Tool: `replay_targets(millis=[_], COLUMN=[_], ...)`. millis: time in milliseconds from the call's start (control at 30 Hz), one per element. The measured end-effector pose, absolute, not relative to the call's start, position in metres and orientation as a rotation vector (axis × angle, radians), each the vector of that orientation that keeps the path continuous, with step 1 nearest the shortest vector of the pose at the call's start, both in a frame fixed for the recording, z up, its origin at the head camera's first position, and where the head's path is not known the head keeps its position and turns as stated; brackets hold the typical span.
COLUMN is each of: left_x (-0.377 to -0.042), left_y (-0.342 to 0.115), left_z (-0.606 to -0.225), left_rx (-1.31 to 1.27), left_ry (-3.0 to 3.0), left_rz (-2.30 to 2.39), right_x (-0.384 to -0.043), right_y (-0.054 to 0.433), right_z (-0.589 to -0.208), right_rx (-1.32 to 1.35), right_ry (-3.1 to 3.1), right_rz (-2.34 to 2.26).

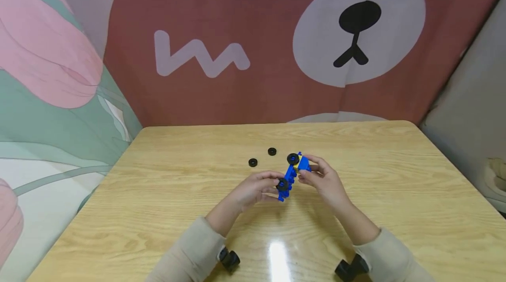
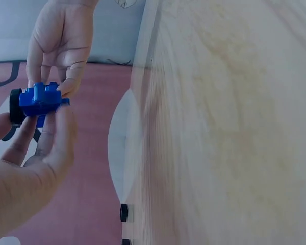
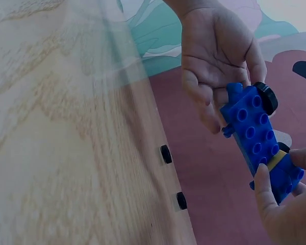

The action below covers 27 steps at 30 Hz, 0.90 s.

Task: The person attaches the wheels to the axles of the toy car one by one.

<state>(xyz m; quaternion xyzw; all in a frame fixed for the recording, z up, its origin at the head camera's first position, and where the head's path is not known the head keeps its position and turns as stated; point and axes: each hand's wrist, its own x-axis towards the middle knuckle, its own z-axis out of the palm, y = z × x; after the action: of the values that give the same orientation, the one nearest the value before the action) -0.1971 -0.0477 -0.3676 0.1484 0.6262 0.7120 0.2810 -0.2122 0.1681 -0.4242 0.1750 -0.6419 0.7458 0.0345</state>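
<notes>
Between both hands a blue brick-type toy car chassis (image 1: 290, 174) is held up over the table, tilted, its studs (image 3: 250, 132) facing the right wrist camera. A yellow strip (image 3: 276, 161) crosses it near one end. Two black wheels sit along one side, one near each end. My left hand (image 1: 254, 190) holds the nearer end, thumb at the wheel (image 2: 14, 106) there and fingers on the opposite side. The right hand (image 1: 328, 183) grips the far end beside the yellow strip, thumb and fingers on opposite sides.
Two loose black wheels (image 1: 253, 165) lie on the wooden table (image 1: 178, 176) beyond my left hand. A patterned cloth (image 1: 221, 97) hangs behind the table's back edge. Black wrist devices (image 1: 229, 259) show below both sleeves.
</notes>
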Motion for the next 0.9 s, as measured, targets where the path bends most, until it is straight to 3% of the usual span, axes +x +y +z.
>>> replay_targets(millis=[400, 733, 900], left_x=[-0.199, -0.202, -0.205], left_y=[-0.045, -0.037, -0.037], left_z=[-0.37, -0.367, -0.37], left_rx=[0.405, 0.394, 0.369], left_ry=[1.852, 1.925, 1.871], left_rz=[1.877, 1.861, 1.885], right_x=[-0.219, -0.184, -0.18], right_y=[0.166, 0.145, 0.142], right_z=[-0.438, -0.382, -0.377], right_rx=[0.384, 0.277, 0.241], right_ry=[-2.144, -2.353, -2.457], right_rz=[2.14, 2.026, 1.938])
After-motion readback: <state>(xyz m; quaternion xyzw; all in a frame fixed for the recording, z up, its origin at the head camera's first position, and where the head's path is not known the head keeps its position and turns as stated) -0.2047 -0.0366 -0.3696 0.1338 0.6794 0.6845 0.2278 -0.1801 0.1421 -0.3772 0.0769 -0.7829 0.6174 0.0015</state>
